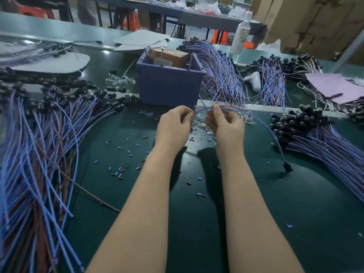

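Both hands are raised over the middle of the green table (246, 194). My left hand (173, 127) pinches the near end of a thin blue and brown wire pair (262, 123). My right hand (226, 125) grips the same wire pair a little further along, thumb on top. From there the wire arcs right and down to a small black connector (287, 167) lying on the table. A few clear LED bulbs (199, 123) lie just under my fingers.
A purple plastic bin (169, 85) stands right behind my hands. Big bundles of blue and brown wires with black connectors lie at the left (39, 154), right (325, 138) and behind the bin (220, 71). Small cut sleeve pieces (120, 172) are scattered on the table.
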### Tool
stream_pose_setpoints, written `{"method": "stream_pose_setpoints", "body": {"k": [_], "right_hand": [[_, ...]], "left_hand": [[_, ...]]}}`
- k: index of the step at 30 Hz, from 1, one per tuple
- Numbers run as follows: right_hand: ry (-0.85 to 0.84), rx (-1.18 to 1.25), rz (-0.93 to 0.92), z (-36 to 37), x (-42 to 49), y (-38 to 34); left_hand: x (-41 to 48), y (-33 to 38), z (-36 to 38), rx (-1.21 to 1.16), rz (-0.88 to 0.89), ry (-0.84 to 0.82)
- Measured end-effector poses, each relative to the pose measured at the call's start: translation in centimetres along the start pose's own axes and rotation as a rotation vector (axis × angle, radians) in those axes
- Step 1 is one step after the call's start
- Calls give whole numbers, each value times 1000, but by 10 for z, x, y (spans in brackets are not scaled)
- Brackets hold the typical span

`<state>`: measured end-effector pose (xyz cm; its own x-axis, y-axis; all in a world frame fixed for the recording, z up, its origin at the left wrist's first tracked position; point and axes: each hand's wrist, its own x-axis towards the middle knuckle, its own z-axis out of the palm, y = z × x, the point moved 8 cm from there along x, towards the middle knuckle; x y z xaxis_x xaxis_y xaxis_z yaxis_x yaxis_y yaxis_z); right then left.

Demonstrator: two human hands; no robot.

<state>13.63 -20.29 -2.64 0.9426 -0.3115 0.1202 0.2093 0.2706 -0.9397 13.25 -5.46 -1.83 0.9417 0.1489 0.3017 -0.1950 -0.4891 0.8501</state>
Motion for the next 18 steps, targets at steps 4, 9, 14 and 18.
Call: {"method": "stream_pose_setpoints", "body": {"k": [4,9,14,18], "right_hand": [[-92,-27,6,8,-1,3],[91,-56,-77,-15,4,-6],[230,52,-81,-31,6,-6],[267,80,-78,-32,5,-3]], "left_hand": [[-3,7,5,-26,47,-31],[0,-7,-1,66,-26,-9],[0,-16,-9,88,-113,29],[0,-17,-14,49,-134,65]]}}
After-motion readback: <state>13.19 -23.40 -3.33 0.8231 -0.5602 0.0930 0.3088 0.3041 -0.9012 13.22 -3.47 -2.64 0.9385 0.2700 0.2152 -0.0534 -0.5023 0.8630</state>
